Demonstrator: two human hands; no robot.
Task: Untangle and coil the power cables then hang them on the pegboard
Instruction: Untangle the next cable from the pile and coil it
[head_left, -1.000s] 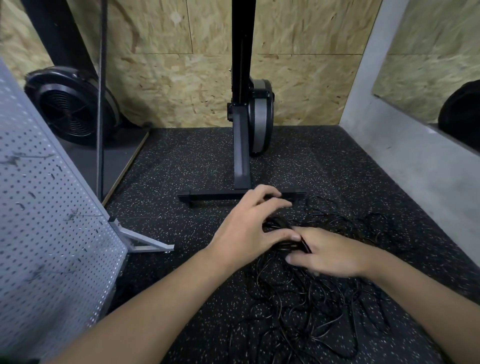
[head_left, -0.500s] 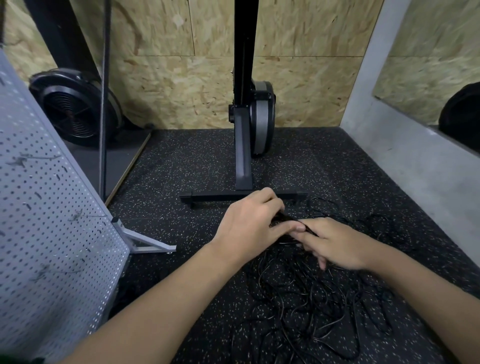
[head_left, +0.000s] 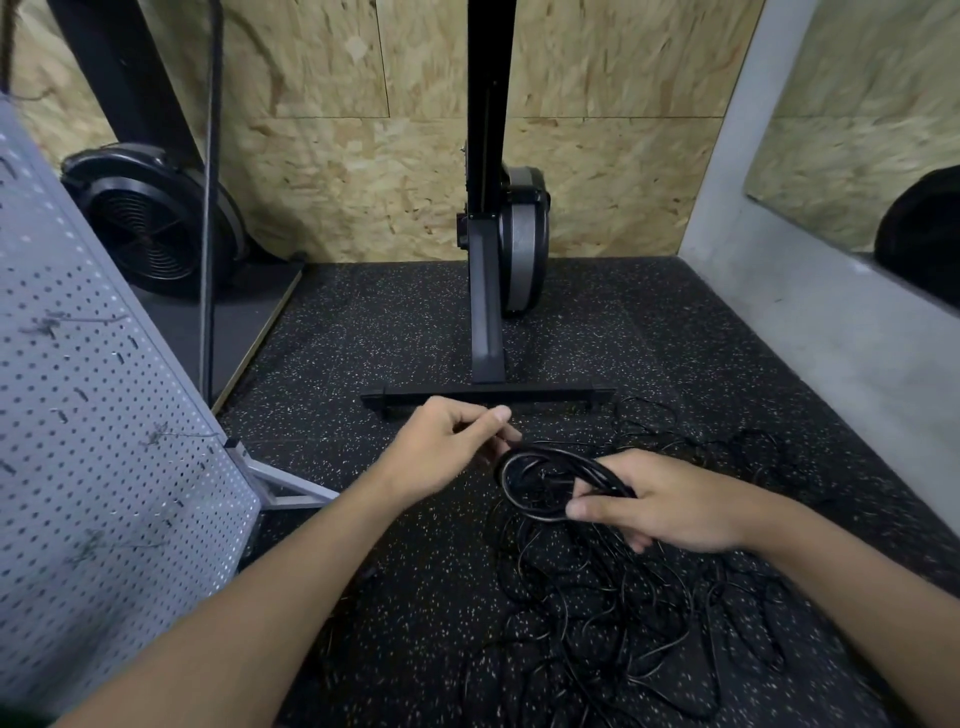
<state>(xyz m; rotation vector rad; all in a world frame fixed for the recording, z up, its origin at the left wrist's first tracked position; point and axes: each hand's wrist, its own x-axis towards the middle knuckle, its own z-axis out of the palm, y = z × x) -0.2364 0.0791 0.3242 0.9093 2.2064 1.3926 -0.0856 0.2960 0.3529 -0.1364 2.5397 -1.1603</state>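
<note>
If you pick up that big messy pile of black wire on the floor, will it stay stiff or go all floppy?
Probably floppy: the cable pile lies in loose, thin curls on the floor. It would likely come up in one snagged clump, since the loops cross each other. The coil in the right hand bends into small rings, so it seems soft.

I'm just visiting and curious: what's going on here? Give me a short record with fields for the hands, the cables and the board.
setting: dark speckled floor, chipboard wall behind
right hand: pinches a small coil of black cable
left hand: beside the coil, fingers curled; whether it holds a strand is unclear
loose cables: tangled heap on the floor under the hands
pegboard: leaning at the left, no cable hung on it
stage: coiling begun, hanging not yet done
</note>
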